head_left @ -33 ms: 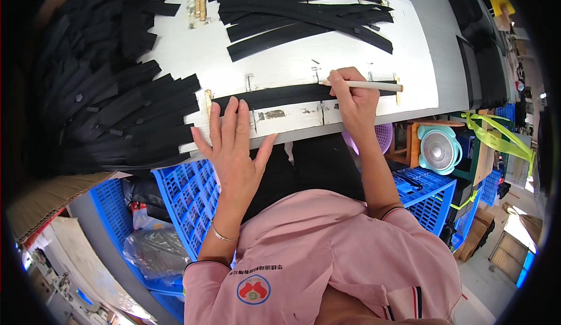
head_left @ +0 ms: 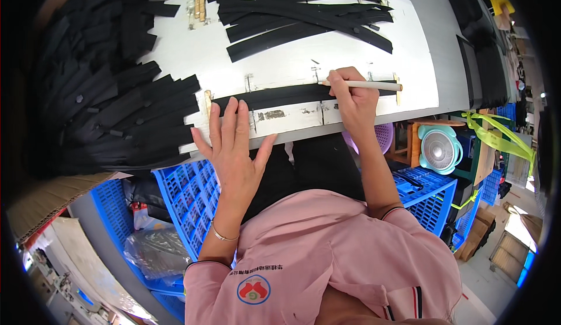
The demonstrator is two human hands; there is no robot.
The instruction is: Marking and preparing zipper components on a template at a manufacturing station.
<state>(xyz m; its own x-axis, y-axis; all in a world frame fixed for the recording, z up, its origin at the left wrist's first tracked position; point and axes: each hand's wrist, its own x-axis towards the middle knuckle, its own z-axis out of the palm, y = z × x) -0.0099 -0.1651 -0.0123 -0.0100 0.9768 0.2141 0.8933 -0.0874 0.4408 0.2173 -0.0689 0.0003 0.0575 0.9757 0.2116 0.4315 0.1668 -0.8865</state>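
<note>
Left hand [head_left: 232, 153], mine: open, fingers spread, palm down, gripping nothing; its fingertips rest on the left end of a black strip [head_left: 283, 95]. A slim bracelet [head_left: 224, 235] circles the wrist.

Right hand [head_left: 357, 102], mine: fingers closed round a white marking stick [head_left: 374, 85], its tip to the left at the strip's far edge, its tan butt to the right. Whether the tip touches cloth or board I cannot tell.

Black strip: one, laid lengthwise left to right along the near part of a white board [head_left: 412, 50], running under my right hand.

White board: flat on a grey table [head_left: 451, 71], inked with short dark lines on both sides of the strip; a narrow wooden piece [head_left: 208, 99] by the strip's left end, another [head_left: 399, 96] by its right.

Far on the board: a loose pile of black strips [head_left: 292, 15], some crossed; to its left, a pair of wooden slats [head_left: 200, 7].

Left: a large heap of black pieces [head_left: 111, 100].

Beyond the near edge, left: a blue crate [head_left: 188, 193], a clear plastic bag [head_left: 155, 252]. Right: a purple basket [head_left: 384, 137], a round teal article [head_left: 439, 151], a second blue crate [head_left: 429, 202], a yellow-green ribbon [head_left: 502, 138].
</note>
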